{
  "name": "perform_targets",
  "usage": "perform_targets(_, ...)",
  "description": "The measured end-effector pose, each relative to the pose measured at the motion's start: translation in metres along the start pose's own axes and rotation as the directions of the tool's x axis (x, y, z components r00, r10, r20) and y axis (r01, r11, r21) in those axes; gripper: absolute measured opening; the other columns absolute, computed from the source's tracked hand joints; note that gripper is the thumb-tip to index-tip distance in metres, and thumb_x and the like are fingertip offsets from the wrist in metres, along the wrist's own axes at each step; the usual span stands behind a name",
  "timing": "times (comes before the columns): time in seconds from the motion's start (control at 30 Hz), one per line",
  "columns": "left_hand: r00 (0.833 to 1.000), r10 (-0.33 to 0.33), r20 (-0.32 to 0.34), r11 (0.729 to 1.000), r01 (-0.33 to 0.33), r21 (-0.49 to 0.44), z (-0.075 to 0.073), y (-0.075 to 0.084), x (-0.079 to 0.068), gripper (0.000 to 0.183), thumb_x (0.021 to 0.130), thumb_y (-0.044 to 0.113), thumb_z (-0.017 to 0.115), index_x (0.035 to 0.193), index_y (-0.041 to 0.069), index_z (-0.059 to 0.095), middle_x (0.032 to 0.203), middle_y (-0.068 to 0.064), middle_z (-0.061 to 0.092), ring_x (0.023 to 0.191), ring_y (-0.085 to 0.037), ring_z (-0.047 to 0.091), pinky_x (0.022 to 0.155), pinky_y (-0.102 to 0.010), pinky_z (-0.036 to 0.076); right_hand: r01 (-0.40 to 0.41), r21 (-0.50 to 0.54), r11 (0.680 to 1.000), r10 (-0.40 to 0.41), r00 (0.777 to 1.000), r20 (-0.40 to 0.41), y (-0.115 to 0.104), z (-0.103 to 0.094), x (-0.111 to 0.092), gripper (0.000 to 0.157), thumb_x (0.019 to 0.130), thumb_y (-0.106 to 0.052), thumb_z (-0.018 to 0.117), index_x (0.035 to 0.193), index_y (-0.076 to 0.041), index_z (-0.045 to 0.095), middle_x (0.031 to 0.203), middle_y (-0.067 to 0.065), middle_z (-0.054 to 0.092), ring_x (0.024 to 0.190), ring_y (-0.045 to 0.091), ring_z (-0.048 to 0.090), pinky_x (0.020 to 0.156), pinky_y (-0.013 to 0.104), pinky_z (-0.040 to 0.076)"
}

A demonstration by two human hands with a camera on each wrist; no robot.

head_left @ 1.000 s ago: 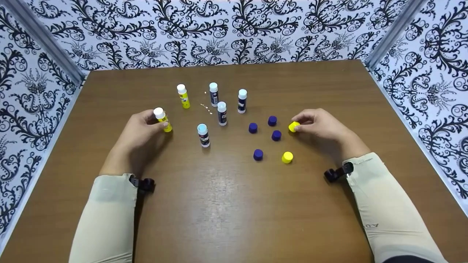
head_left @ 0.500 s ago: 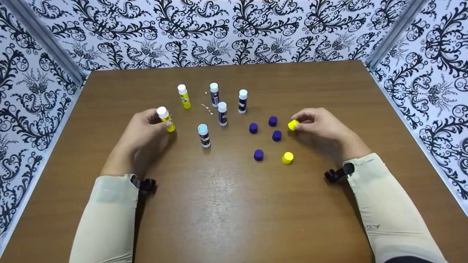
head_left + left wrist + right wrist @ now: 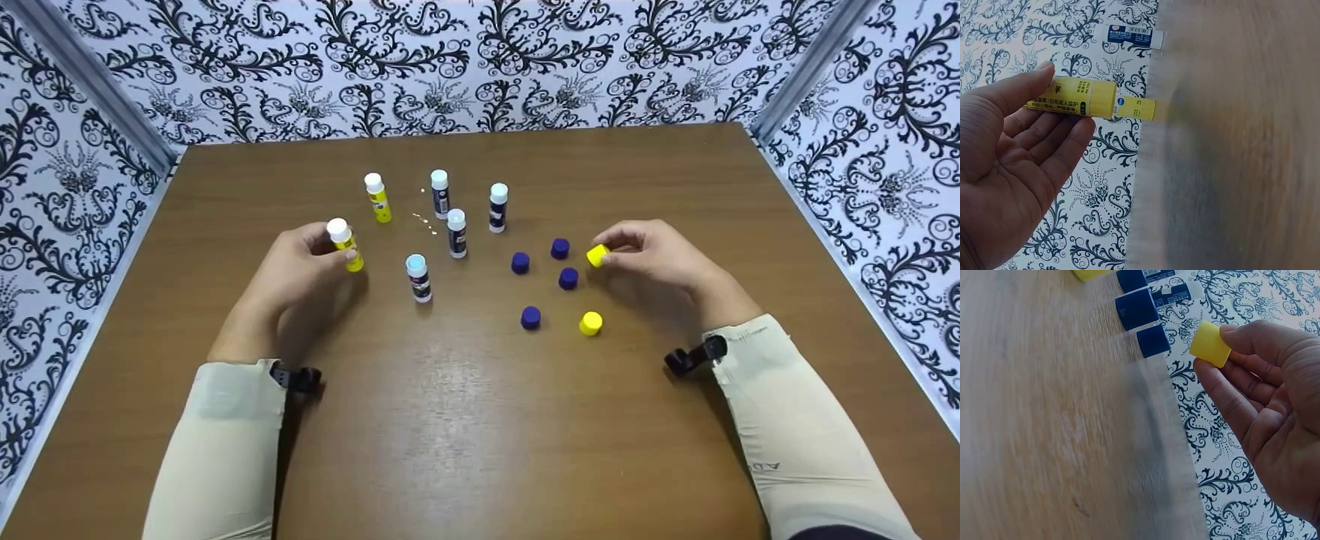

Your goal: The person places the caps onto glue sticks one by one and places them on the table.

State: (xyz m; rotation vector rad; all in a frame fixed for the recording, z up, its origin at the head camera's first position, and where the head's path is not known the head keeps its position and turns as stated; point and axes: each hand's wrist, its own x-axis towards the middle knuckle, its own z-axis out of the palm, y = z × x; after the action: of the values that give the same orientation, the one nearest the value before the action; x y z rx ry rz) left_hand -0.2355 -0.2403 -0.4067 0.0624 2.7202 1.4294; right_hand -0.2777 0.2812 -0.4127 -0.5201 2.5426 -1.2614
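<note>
Yellow glue stick [image 3: 347, 246] is on the left, pinched between the thumb and fingers of the left hand [image 3: 289, 266]. Its long way runs up and down, white end on top. I can't tell if its bottom touches the table [image 3: 450, 435]. Next come another yellow stick [image 3: 380, 202] and four blue sticks [image 3: 457, 236], all standing. Then come four blue caps [image 3: 568, 279] and a loose yellow cap [image 3: 591, 324]. Rightmost, the right hand [image 3: 652, 253] pinches a tipped yellow cap [image 3: 598, 256], well apart from the held stick. Brown wood lies below; curly black-and-white walls [image 3: 405, 67] stand behind and beside.
</note>
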Motion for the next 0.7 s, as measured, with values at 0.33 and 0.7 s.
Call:
perform_targets(0.33,1.000,0.005,0.019,0.999,-0.005,0.032,0.002,0.007,-0.004,0.026,0.096,0.029,0.074,0.114,0.010,0.070,0.115,-0.010,0.071,0.105,-0.026,0.061,0.097,-0.039,0.051,0.001,0.026,1.000,-0.001,1.000,-0.025,-0.002,0.004,0.001,0.029,0.096,-0.016,0.076,0.124,-0.009,0.073,0.119,0.008,0.073,0.109,0.018,0.068,0.089,0.017,0.057)
perform_targets(0.7,0.998,0.015,0.054,0.999,-0.017,0.048,0.003,0.017,-0.007,0.031,0.096,0.032,0.075,0.118,0.011,0.070,0.116,-0.010,0.071,0.104,-0.027,0.063,0.095,-0.037,0.053,0.032,0.077,0.997,-0.029,0.999,-0.031,-0.007,0.005,0.000,0.029,0.096,-0.013,0.075,0.124,-0.006,0.072,0.118,0.010,0.074,0.106,0.014,0.070,0.088,0.020,0.059)
